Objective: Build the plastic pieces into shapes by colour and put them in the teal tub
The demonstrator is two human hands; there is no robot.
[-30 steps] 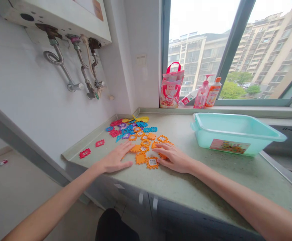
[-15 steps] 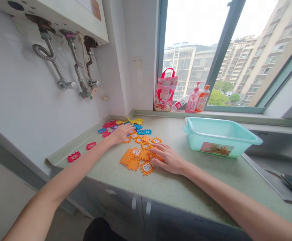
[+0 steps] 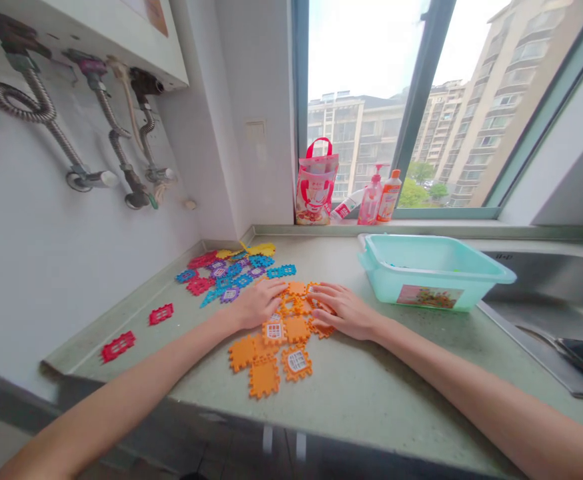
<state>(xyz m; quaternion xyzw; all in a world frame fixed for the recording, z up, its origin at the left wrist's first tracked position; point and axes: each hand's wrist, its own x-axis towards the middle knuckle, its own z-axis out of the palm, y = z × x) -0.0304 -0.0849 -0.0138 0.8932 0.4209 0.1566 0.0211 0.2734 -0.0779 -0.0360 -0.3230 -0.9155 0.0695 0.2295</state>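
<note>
Orange interlocking plastic building pieces (image 3: 264, 377) with toothed edges lie in a cluster on the counter, some bearing white window grids. Over the left side of this cluster rests my left hand (image 3: 257, 304), palm down with its fingers stretched across the pieces. My right hand (image 3: 347, 312) lies on the cluster's right side, fingers spread and touching orange pieces. Neither hand is closed round a piece, and both hide some of the orange ones. Blue and purple pieces (image 3: 229, 295) lie in a mixed pile beyond my left hand, with red pieces (image 3: 200, 287) and yellow ones (image 3: 261, 249) at its edges.
A turquoise plastic tub (image 3: 399, 291) stands on the counter (image 3: 361, 387) at right, beside a metal sink (image 3: 546, 287). Two red pieces (image 3: 161, 314) lie apart near the left edge. Bottles (image 3: 370, 200) and a red-handled bag (image 3: 316, 193) stand on the windowsill.
My left hand has moved right and nearer, off the mixed pile's edge; orange pieces there are gathered closer to my right hand. More blue and purple pieces show. The camera view has shifted.
</note>
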